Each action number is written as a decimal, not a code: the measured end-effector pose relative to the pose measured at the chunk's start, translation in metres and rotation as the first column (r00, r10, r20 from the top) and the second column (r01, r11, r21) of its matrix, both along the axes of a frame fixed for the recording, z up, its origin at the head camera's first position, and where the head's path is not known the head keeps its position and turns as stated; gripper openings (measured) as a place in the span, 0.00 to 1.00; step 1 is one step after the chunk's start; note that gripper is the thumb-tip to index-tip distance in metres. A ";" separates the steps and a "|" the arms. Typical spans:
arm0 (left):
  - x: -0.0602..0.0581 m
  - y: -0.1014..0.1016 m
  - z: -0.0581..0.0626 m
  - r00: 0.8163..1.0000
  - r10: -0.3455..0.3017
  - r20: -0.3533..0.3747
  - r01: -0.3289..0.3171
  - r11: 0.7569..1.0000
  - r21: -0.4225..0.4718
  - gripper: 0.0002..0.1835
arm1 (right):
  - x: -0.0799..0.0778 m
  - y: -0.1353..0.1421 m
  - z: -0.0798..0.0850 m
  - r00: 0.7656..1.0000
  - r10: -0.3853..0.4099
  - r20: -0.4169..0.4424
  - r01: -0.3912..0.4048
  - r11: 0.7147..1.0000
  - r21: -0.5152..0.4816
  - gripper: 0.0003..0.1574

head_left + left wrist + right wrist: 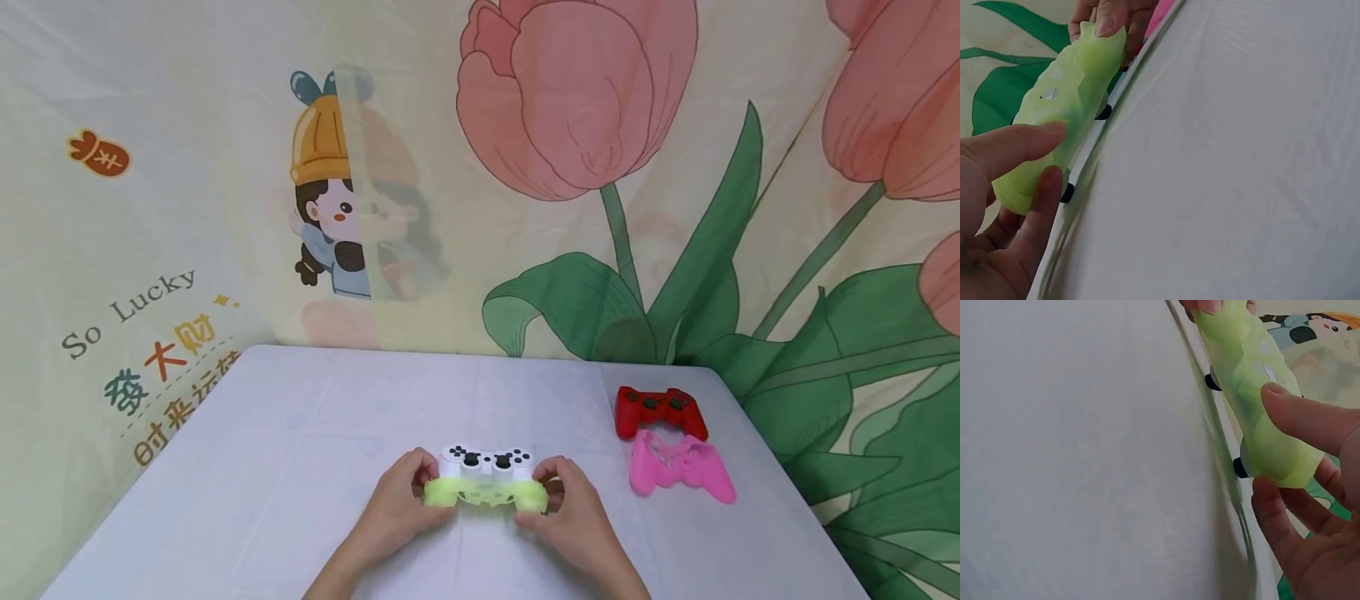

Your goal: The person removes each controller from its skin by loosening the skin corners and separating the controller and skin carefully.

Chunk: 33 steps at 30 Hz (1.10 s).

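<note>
A white game controller [486,472] with black thumbsticks and buttons is held up above the table. A translucent yellow-green silicone cover [483,493] wraps its two grips and lower edge, while the button face stays bare in the head view. My left hand [397,507] pinches the covered left grip between thumb and fingers, and my right hand [576,515] holds the right grip the same way. In the left wrist view the left thumb [1025,147] lies across the cover's outer side. The right thumb [1310,419] presses on the cover in the right wrist view.
On the right of the white-covered table [330,433] lies a red controller [631,408] with dark thumbsticks. Just in front of it is a pink silicone cover [678,468]. A printed fabric backdrop [420,325] with tulips hangs behind the table.
</note>
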State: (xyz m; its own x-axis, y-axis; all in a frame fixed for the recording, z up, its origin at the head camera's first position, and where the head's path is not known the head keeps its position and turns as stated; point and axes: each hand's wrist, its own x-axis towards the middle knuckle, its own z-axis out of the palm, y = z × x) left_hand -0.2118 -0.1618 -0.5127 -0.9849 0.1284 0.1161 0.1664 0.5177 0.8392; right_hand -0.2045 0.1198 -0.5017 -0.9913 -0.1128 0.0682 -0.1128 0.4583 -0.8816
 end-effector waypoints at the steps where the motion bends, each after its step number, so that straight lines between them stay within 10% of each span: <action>1: 0.000 -0.001 0.000 1.000 -0.005 0.025 0.005 1.000 0.015 0.30 | 0.000 0.002 -0.001 0.999 0.002 0.042 0.000 0.999 -0.034 0.35; 18: -0.002 -0.009 -0.001 0.967 -0.074 0.243 0.011 0.968 0.250 0.30 | -0.005 0.009 -0.007 0.984 0.061 0.165 -0.036 0.988 -0.152 0.33; 33: 0.001 -0.007 0.004 0.974 -0.021 0.226 -0.010 0.991 0.135 0.26 | -0.004 0.009 -0.007 0.988 0.107 0.110 -0.107 0.994 -0.004 0.31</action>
